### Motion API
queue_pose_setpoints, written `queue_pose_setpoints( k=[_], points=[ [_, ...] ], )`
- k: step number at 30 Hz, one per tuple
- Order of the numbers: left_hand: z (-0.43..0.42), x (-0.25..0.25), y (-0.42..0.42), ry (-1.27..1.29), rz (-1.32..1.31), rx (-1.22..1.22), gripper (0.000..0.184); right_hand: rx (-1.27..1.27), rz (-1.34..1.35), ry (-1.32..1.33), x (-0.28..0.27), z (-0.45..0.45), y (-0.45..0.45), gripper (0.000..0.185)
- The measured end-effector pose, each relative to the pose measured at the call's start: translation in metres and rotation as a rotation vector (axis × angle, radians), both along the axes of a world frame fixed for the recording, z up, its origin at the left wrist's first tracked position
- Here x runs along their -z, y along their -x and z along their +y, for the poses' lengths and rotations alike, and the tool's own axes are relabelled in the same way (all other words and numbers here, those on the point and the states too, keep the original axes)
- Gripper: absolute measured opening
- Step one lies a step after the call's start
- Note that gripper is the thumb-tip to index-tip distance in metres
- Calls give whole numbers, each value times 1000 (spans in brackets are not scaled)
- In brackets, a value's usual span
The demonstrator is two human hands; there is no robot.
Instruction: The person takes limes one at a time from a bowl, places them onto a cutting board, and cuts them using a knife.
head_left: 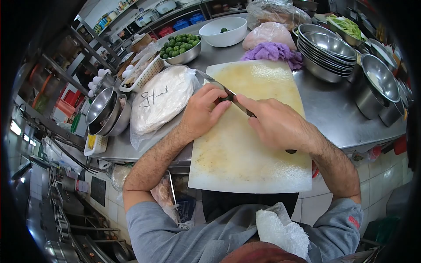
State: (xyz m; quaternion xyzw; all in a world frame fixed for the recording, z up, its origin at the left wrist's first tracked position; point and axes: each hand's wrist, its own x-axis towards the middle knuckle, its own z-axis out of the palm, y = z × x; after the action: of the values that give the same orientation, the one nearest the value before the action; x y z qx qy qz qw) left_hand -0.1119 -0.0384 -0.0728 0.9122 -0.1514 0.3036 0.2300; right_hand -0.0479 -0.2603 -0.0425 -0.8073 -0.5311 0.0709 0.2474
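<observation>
A worn white cutting board point(245, 162) with yellowish stains lies under both hands. My right hand point(278, 122) is closed around the handle of a kitchen knife point(215, 83), its index finger laid along the blade. The blade points to the upper left across the board. My left hand point(204, 111) pinches a small dark green lime point(225, 99) against the board, right at the blade; fingers and knife hide most of it. Past the board stand a metal bowl heaped with small green limes point(179, 45) and a white bowl point(223, 32) with a lime or two inside.
Left of the board lies a plastic-wrapped round white pack point(162, 98). A purple cloth point(272, 53) and a bagged pale lump point(269, 36) sit behind the board. Stacked metal bowls point(326, 52) stand at the right. Eggs point(97, 81) and more metal bowls point(103, 107) are at the left.
</observation>
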Motion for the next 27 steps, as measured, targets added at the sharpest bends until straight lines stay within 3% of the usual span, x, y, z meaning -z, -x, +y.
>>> queue_pose_setpoints(
  k=[8, 18, 20, 24, 27],
  points=[
    [1, 1, -1, 12, 32, 3, 17, 24, 27, 23, -2, 16, -5, 50],
    [3, -2, -4, 39, 72, -20, 22, 106, 111, -211, -19, 1, -32, 43],
    [8, -12, -18, -9, 52, -25, 23, 138, 12, -521, -10, -4, -48, 44],
    [31, -46, -78, -75, 4, -127, 29, 288, 85, -495, -27, -12, -44, 50],
    [43, -73, -133, -82, -54, -222, 32, 255, -10, -553, -15, -9, -51, 49]
  ],
)
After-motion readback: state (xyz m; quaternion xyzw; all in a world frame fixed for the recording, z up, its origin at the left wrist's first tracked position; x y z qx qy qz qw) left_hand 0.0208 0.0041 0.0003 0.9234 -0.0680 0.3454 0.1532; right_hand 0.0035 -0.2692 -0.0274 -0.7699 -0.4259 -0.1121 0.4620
